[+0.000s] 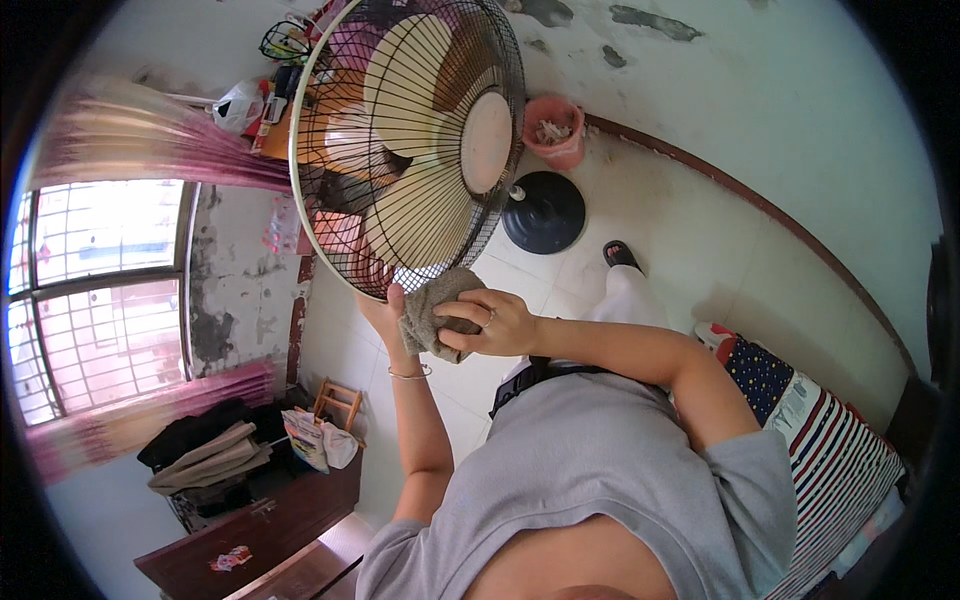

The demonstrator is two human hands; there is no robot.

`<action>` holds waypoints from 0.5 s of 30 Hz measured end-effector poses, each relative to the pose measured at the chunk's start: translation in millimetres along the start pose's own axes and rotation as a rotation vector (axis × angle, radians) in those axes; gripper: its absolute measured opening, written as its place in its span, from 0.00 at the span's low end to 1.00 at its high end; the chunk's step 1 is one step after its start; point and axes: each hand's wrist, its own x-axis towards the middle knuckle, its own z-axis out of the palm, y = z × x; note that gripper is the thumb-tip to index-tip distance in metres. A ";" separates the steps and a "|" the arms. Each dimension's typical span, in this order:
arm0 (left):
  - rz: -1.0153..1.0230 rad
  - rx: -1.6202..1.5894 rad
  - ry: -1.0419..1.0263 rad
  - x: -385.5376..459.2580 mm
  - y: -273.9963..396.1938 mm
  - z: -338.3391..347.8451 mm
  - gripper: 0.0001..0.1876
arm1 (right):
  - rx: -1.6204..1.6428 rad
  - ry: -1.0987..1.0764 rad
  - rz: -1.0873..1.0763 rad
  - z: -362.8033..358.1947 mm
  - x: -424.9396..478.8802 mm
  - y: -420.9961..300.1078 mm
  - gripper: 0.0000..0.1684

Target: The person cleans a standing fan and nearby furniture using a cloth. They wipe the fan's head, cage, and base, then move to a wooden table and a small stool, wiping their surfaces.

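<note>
In the head view a pedestal fan stands before me, its wire guard (481,75) turned partly sideways. Pale cream blades (420,217) and a round pinkish centre cap (487,142) show at the guard. My left hand (384,319), with a bangle at the wrist, grips the lower rim of the guard; its fingers are partly hidden behind the wires. A folded grey-brown cloth (442,300) is bunched in my right hand (499,322), pressed against the guard's lower edge beside my left thumb. The fan's round black base (546,217) rests on the tiled floor.
Behind the base stands a pink bin (556,135) with crumpled paper inside. A cluttered orange table (276,139) is beyond the fan. To the left are a barred window (105,292), a small wooden stool (339,405) and a dark cabinet (255,540). Striped bedding (817,450) lies at right.
</note>
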 end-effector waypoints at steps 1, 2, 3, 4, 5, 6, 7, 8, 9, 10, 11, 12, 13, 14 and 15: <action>0.007 -0.013 0.001 0.3 -3.1 -0.1 0.50 | -0.003 -0.022 -0.006 -1.6 0.3 0.7 0.16; 0.015 -0.027 0.002 1.7 -9.1 -3.3 0.50 | -0.005 -0.045 -0.012 -3.4 1.1 1.4 0.15; 0.023 -0.037 0.004 3.7 -12.9 -7.4 0.51 | -0.005 -0.065 -0.018 -5.3 1.8 2.9 0.14; 0.021 0.007 -0.043 6.4 -14.6 -13.6 0.51 | 0.036 -0.109 -0.011 -6.7 1.2 5.8 0.15; 0.010 0.003 -0.028 4.0 -17.2 -14.7 0.51 | 0.077 -0.153 -0.003 -8.2 -0.1 9.4 0.17; 0.001 -0.006 -0.013 4.3 -13.5 -9.7 0.51 | 0.115 -0.198 0.000 -10.1 -2.4 13.7 0.19; -0.008 -0.015 0.002 4.7 -9.2 -4.7 0.50 | 0.210 -0.251 0.137 -13.4 -6.4 17.0 0.21; -0.035 0.024 0.011 3.0 -1.9 -1.2 0.50 | 0.306 -0.303 0.274 -17.8 -12.2 21.0 0.23; -0.020 0.022 0.011 3.2 2.4 0.5 0.49 | 0.402 -0.355 0.413 -21.5 -17.5 24.1 0.25; -0.004 0.020 0.012 3.8 5.5 2.1 0.49 | 0.425 -0.396 0.560 -23.9 -22.1 27.8 0.29; 0.012 0.018 0.012 4.3 6.9 3.2 0.49 | 0.482 -0.355 0.720 -25.6 -25.8 31.8 0.30; 0.031 0.040 -0.004 5.9 6.9 3.1 0.50 | 0.532 -0.313 0.881 -28.9 -28.5 36.4 0.31; 0.029 0.034 0.001 5.6 7.5 6.0 0.50 | 0.580 -0.268 1.043 -30.4 -30.4 41.4 0.32; 0.027 0.028 0.006 5.7 9.5 9.2 0.50 | 0.664 -0.117 1.129 -27.4 -32.0 49.3 0.33; 0.026 0.023 0.013 6.7 12.8 13.1 0.51 | 0.863 -0.055 1.260 -26.9 -31.7 58.2 0.32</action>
